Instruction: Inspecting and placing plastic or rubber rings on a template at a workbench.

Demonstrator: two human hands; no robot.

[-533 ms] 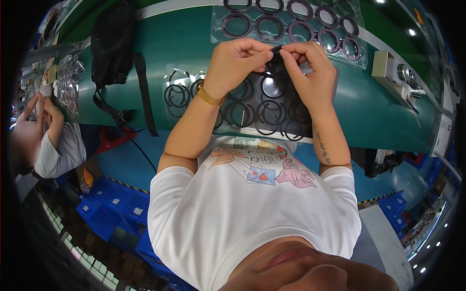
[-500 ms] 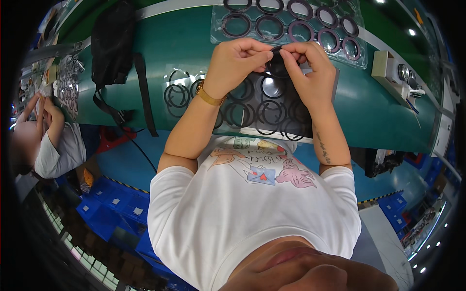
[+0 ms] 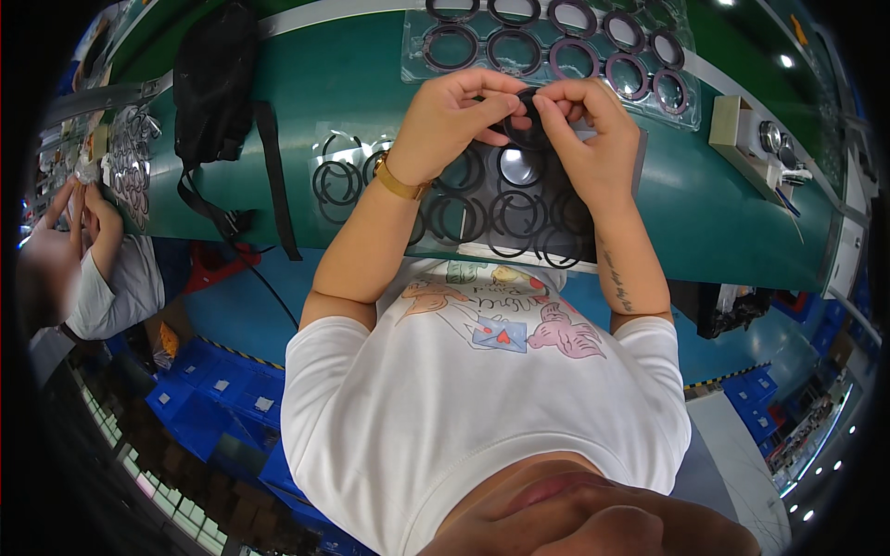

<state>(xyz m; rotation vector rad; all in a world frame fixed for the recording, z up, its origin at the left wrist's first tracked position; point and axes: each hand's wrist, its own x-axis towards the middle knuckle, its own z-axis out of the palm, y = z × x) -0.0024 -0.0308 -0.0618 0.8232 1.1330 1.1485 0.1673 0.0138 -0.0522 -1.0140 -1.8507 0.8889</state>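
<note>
Holding one black ring (image 3: pixel 529 96) at the far edge of the ring layout, unfinished

From my end: ring is in the air between the two hands, above the worktop (image 3: pixel 348 88), just nearer than the far clear tray (image 3: pixel 414 57). Left hand (image 3: pixel 447 116): thumb and fingertips closed to a pinch on the ring's far-left edge, other fingers curled beside it. Right hand (image 3: pixel 595 125): same kind of pinch on the far-right edge, pinch points close together. Neither grip has a visible gap. I can't tell whether they press, pull or just steady it; fingers hide the contact.

Progress, my read: this ring isn't done, since both hands are on it and it isn't set down. Near side, more dark rings (image 3: pixel 492 215) lie in overlapping groups on the dark sheet (image 3: pixel 564 169), with others on the clear plastic (image 3: pixel 326 209) at left. I'd count those as remaining, but can't confirm any are untouched. Far tray carries rows of purple-dark rings (image 3: pixel 428 48); can't say if those are finished pieces or supply. No reliable count from me: arms cover part of the layout.
</note>
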